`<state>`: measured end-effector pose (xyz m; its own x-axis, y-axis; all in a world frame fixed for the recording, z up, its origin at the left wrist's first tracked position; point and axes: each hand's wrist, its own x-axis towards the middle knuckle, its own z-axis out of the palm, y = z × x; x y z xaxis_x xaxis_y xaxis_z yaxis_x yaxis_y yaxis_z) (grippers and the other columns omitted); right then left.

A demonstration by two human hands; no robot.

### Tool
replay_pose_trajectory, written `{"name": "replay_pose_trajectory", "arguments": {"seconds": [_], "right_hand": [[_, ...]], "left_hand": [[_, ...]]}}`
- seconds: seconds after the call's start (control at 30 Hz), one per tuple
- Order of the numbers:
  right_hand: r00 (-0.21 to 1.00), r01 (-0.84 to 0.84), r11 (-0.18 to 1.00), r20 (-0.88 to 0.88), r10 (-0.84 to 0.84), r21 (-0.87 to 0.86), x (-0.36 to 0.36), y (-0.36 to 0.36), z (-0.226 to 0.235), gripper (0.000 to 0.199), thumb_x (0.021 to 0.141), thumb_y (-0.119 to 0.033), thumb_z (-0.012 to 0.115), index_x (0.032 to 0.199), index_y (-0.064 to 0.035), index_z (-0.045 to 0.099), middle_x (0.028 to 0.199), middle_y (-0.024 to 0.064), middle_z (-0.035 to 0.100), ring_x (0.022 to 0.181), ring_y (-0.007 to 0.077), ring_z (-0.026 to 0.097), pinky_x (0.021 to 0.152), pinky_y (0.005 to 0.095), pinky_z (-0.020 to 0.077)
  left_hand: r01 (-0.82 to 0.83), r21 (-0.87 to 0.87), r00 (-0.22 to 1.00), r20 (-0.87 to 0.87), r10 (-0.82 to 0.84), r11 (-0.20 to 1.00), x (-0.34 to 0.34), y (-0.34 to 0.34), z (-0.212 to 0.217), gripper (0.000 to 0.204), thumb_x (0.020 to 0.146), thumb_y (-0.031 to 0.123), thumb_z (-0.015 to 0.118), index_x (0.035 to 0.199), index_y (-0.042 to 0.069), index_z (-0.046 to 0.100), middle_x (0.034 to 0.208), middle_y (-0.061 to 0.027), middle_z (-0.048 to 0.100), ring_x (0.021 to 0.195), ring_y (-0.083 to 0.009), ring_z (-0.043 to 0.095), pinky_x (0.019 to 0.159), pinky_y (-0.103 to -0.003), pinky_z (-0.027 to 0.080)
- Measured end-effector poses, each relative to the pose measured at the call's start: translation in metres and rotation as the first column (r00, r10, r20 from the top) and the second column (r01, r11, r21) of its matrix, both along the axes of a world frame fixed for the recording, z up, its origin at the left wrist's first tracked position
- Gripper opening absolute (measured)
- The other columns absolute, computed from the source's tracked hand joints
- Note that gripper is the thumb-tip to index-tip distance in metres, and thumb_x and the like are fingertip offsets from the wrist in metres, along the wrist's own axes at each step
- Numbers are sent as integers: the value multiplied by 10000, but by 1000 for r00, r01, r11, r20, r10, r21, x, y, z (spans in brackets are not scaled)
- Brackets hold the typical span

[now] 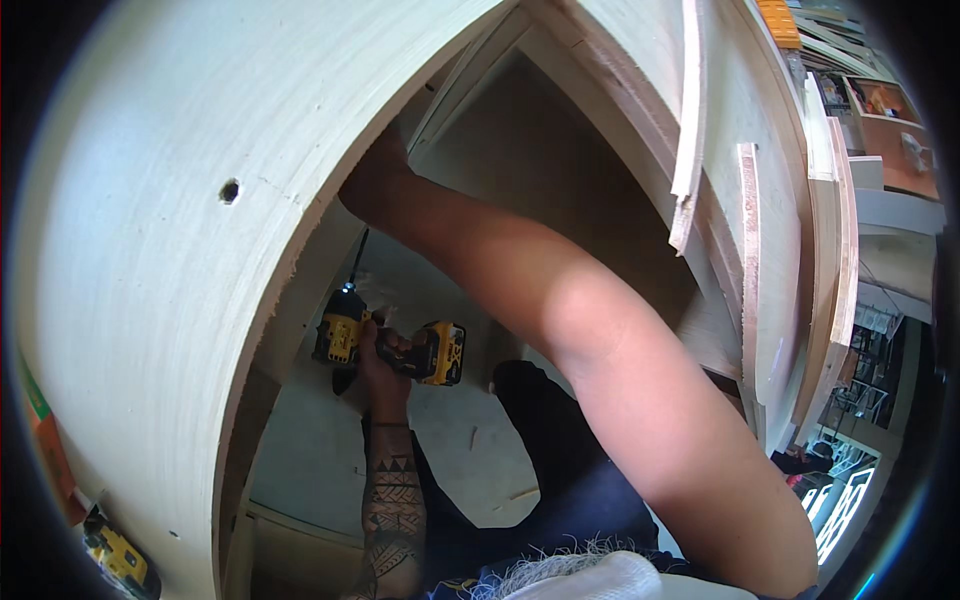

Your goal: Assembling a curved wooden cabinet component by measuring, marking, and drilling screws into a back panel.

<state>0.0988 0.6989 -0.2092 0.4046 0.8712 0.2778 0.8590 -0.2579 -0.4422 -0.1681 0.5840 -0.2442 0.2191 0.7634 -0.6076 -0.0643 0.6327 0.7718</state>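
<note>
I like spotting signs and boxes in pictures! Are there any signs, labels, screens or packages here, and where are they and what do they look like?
Lit sign: low at the right edge, white glowing strokes on a dark ground.
Printed label: on the side of the yellow-and-black cordless drill held in the left hand, dark patch, small.
Boxes or packages: none I can make out.

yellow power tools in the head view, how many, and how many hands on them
Yellow and black cordless drill held in the left hand: 1
Yellow and black tool lying at the lower left edge: 1
Total yellow tools: 2
Hands on a tool: 1
</note>
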Motion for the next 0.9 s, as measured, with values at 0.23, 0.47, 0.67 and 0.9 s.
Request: {"name": "replay_pose_trajectory", "arguments": {"seconds": [0.23,0.47,0.67,0.9], "right_hand": [[913,52,999,-405,-42,14,18,-3,11,257,932,-129,591,1137,-51,725,1196,142,685,1167,274,644,955,403,533],[869,79,934,-483,106,347,18,-11,44,333,954,-148,577,1252,-6,619,1303,178,616,1220,329,601,983,413,515],[247,596,476,-712,657,647,22,27,51,555,979,-270,589,1421,-4,385,1373,160,508,1243,302,531,1030,440,454],[239,744,308,-667,706,593,15,55,24,508,977,-259,584,1382,-2,416,1280,159,556,1157,279,567,986,412,467]], "left_hand": [[10,-19,999,32,-9,1000,9,2,15,357,985,365,617,1196,78,633,724,23,539,651,-121,568,636,-288,500],[-28,-1,999,-29,28,1000,8,-3,10,378,995,367,595,1218,61,612,718,19,529,649,-119,553,631,-289,494],[28,-29,999,47,-26,999,17,2,-19,363,999,370,584,1210,77,618,723,18,539,655,-126,573,640,-299,501],[5,-9,1000,27,-5,1000,16,-4,-30,356,1028,348,547,1248,71,588,713,13,543,633,-119,564,623,-294,496]]}}
